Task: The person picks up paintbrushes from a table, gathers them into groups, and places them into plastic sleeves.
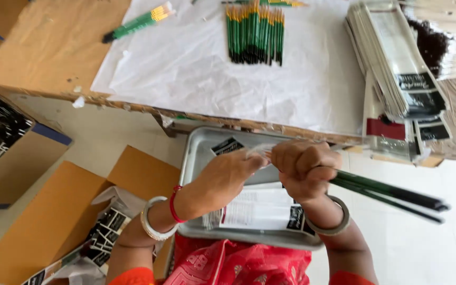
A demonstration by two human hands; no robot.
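Note:
My right hand [306, 168] is closed around a small bundle of dark green sticks [391, 194] that point out to the right. My left hand [227, 174] pinches the end of a thin clear sleeve [258, 151] at the bundle's other end, right against the right hand. Both hands hover over a metal tray [196, 158] on my lap, which holds flat packets with black labels [259, 210]. On the table beyond lies a row of green sticks with yellow tips [255, 32], and a separate bunch [138, 22] rests further left.
White paper [212, 74] covers the wooden table [48, 47]. A stack of clear empty sleeves with black labels [397, 63] sits at the table's right. Cardboard boxes [6, 153] and a brown sheet with packets [101, 232] lie on the floor at left.

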